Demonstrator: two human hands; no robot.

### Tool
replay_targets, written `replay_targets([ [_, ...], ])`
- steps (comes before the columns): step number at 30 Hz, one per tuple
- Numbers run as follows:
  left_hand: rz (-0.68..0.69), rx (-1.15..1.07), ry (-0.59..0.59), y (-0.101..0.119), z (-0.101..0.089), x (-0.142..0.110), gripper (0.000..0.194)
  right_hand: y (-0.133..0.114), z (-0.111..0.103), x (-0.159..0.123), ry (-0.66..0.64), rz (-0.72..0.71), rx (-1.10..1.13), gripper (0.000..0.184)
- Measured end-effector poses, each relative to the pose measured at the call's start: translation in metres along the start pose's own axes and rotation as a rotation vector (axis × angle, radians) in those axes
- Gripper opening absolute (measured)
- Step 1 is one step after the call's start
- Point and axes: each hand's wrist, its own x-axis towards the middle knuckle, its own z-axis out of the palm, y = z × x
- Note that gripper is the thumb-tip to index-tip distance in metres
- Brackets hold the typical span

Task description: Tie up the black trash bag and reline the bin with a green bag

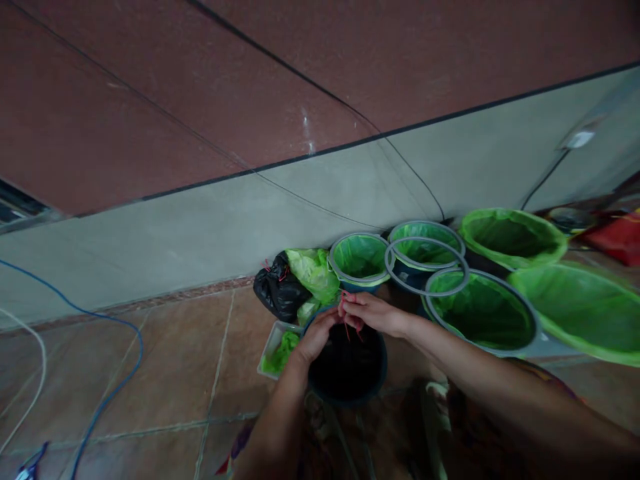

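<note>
1. The left hand (317, 335) and the right hand (373, 312) meet over the far rim of a dark blue round plastic bin lined with a black bag (347, 367), which stands on the brown tiled floor (175, 373) right in front of the person.
2. Both hands have their fingers pressed together, pinching thin red drawstrings (347, 320) at the top of the black liner; the strings hang down between the hands into the bin mouth.
3. Just behind the hands stands a small round bin with a green liner and grey rim ring (360, 259); to its right are more green-lined bins, one with a loose grey plastic ring (427, 265) lying tilted across its top.
4. A large green-lined bin (483, 313) sits close beside the right forearm.
5. Left of the hands, a tied black plastic bag (279, 288) and a crumpled green plastic bag (314, 270) lean near the grey wall (200, 227).
6. A shallow white tray holding green bags (280, 348) touches the dark bin's left side.
7. A blue cable (120, 373) curves over the floor, well apart on the left.
</note>
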Motion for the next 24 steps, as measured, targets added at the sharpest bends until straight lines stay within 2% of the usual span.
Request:
replay_targets([
  [3, -0.005, 0.071, -0.068, -0.005, 0.0, 0.006, 0.032, -0.005, -0.01, -0.002, 0.044, 0.009, 0.091, 0.047],
  [5, 0.003, 0.131, 0.023, -0.008, 0.0, 0.01, 0.037, -0.004, -0.016, -0.003, 0.087, 0.03, 0.113, 0.043],
  [9, -0.031, 0.197, 0.309, -0.016, 0.0, 0.02, 0.042, 0.004, -0.028, -0.009, 0.21, 0.1, -0.018, 0.035],
  [12, -0.105, 0.172, 0.384, -0.022, 0.004, 0.025, 0.041, 0.003, -0.028, -0.014, 0.222, 0.094, -0.203, 0.03],
  [14, -0.133, 0.17, 0.338, -0.023, 0.008, 0.026, 0.037, -0.004, -0.022, -0.014, 0.192, 0.031, -0.243, 0.027],
  [16, -0.123, 0.188, 0.222, -0.02, 0.013, 0.025, 0.032, -0.013, -0.014, -0.009, 0.159, -0.016, -0.174, 0.024],
  [20, -0.084, 0.235, -0.027, -0.01, 0.018, 0.02, 0.021, -0.024, -0.008, 0.012, 0.142, 0.028, 0.034, 0.019],
  [24, -0.105, 0.16, -0.116, -0.001, 0.015, 0.014, 0.032, -0.02, -0.012, 0.028, 0.174, 0.05, 0.25, 0.018],
])
